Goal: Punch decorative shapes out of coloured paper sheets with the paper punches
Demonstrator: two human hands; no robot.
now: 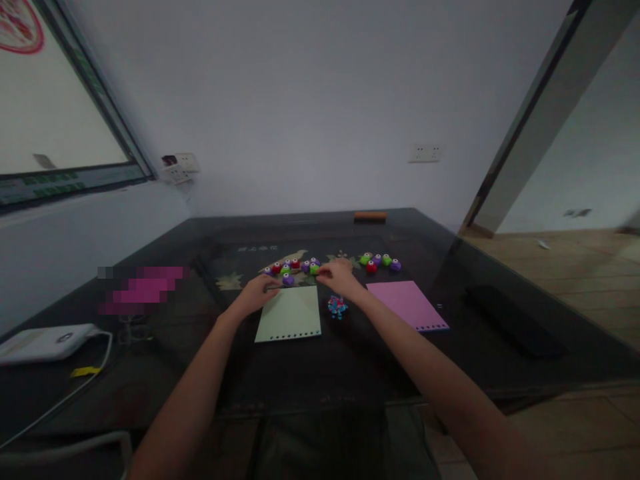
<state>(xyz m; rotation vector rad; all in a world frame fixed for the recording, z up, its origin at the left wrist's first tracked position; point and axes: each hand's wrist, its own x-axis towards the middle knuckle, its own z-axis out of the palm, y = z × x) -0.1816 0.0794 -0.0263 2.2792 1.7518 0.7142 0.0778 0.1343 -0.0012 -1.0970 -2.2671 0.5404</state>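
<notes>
Item: dark counter [500,347] with a glossy top and a floral inlay, seen from the head camera. Left hand [260,293]: palm down, fingers loosely curled, resting at the far left corner of a pale green sheet [291,313]; whether it grips the sheet's edge cannot be told. Right hand [340,277]: palm down, fingers bent toward the near cluster of small punches [295,269], its fingertips just beside a green one; whether anything is pinched cannot be told. Pale green sheet: lies flat between the two forearms, with a row of holes along its near edge. Near cluster of small punches: purple, red and green pieces, just beyond the green sheet, between the hands. Second group of punches [381,262]: green, purple and red, to the right of the right hand, apart from it. Pink sheet [406,304]: flat, right of the right forearm, holes along its near edge. Small heap of blue and pink bits [337,307]: between the two sheets, just under the right wrist. White device [45,341] with a cable: far left edge of the counter. Orange bar [370,216]: far edge of the counter, against the wall.
</notes>
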